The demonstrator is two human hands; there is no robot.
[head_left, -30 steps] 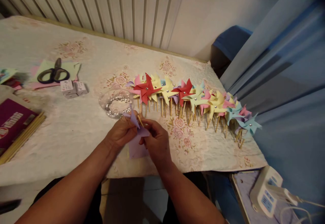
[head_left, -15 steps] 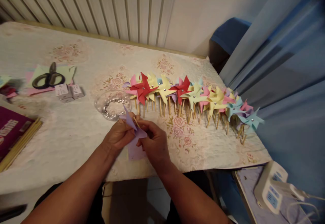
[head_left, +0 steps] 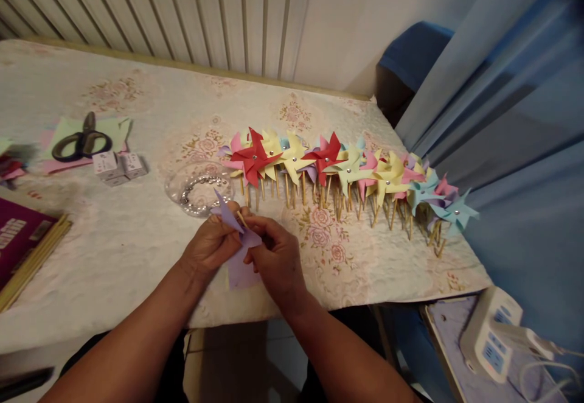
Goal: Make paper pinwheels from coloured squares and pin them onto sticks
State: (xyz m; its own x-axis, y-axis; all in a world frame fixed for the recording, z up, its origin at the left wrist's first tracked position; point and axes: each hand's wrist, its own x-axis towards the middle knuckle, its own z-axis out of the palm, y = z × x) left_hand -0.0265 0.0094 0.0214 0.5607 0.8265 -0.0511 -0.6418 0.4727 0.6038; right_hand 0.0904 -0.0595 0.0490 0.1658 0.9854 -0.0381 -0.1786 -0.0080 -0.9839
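Between my two hands is a purple paper pinwheel (head_left: 249, 238), its blades partly folded. My left hand (head_left: 213, 241) is closed on the paper from the left. My right hand (head_left: 276, 251) pinches a thin wooden stick (head_left: 241, 218) against the pinwheel; its fingers hide most of the stick. Below them a flat purple paper sheet (head_left: 241, 270) lies on the table. Just beyond my left hand is a clear round dish (head_left: 171, 187) of small silvery pins (head_left: 188, 199).
A row of colourful finished pinwheels (head_left: 326, 161) on sticks lies to the right. At left are black-handled scissors (head_left: 84, 144) on coloured paper, small white boxes (head_left: 119, 167) and a purple packet (head_left: 22, 232) beside wooden sticks (head_left: 39, 261). A power strip (head_left: 490, 336) sits at lower right.
The view has shifted slightly, so things at left appear a little further left. Both hands keep nearly the same hold on the pinwheel and stick.
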